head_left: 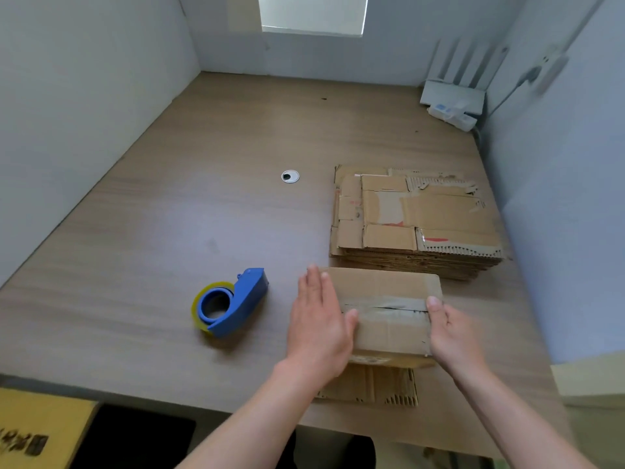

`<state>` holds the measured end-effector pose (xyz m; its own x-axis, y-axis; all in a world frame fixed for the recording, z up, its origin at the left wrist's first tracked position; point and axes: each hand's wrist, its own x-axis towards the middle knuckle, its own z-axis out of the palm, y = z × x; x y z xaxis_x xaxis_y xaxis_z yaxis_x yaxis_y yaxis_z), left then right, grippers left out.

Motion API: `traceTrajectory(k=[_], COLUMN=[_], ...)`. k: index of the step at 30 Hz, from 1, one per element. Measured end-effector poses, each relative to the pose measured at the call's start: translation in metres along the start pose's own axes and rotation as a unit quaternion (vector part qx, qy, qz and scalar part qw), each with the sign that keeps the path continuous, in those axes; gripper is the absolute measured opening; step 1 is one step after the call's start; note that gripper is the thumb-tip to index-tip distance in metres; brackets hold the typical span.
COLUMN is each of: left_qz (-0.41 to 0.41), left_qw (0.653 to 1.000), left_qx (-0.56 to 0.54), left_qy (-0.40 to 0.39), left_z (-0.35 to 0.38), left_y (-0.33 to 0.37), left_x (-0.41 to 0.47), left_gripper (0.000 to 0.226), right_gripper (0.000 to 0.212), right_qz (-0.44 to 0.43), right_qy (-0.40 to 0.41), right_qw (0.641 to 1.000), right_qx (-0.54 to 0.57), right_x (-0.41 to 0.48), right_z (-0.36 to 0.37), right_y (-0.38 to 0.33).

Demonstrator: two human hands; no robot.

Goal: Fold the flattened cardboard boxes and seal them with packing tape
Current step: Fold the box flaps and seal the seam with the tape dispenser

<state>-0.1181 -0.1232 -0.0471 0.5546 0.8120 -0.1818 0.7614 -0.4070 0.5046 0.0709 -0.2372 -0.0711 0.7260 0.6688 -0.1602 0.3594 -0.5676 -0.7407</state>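
A folded cardboard box (389, 319) stands on the wooden table near the front edge, with a strip of tape across the seam of its top flaps. My left hand (319, 321) lies flat against the box's left side, fingers straight. My right hand (451, 336) presses the box's right side, thumb on the top edge by the tape. One loose flap sticks out below the box toward me. Behind it lies a stack of flattened cardboard boxes (416, 218). A blue tape dispenser (231, 302) with a roll of clear tape rests on the table left of my left hand.
The table (203, 198) is walled in by grey partitions on the left, back and right. A round cable grommet (290, 176) sits mid-table. A white router and power strip (453, 103) occupy the back right corner. A yellow carton (37, 431) shows below the table's front left.
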Motion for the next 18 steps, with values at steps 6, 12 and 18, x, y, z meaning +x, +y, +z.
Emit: traceTrajectory(k=[6,12,18], left_qz=[-0.067,-0.095,-0.129], left_qw=[0.996,0.99,0.985], left_qx=[-0.05,-0.106,-0.114], left_qy=[0.025,0.004,0.019], left_z=[0.004,-0.006,-0.004], left_y=[-0.006,-0.009,-0.008], left_x=[0.016,0.021,0.024], left_gripper=[0.068,0.072,0.076], right_gripper=[0.049,0.087,0.079], right_qz=[0.052,0.126,-0.288], right_qy=[-0.066,-0.165,-0.144], right_qw=[0.993,0.973,0.886], right_qx=[0.083,0.097,-0.333], right_x=[0.001,0.002,-0.012], right_z=[-0.002,-0.014,0.008], right_y=[0.005,0.007,-0.033])
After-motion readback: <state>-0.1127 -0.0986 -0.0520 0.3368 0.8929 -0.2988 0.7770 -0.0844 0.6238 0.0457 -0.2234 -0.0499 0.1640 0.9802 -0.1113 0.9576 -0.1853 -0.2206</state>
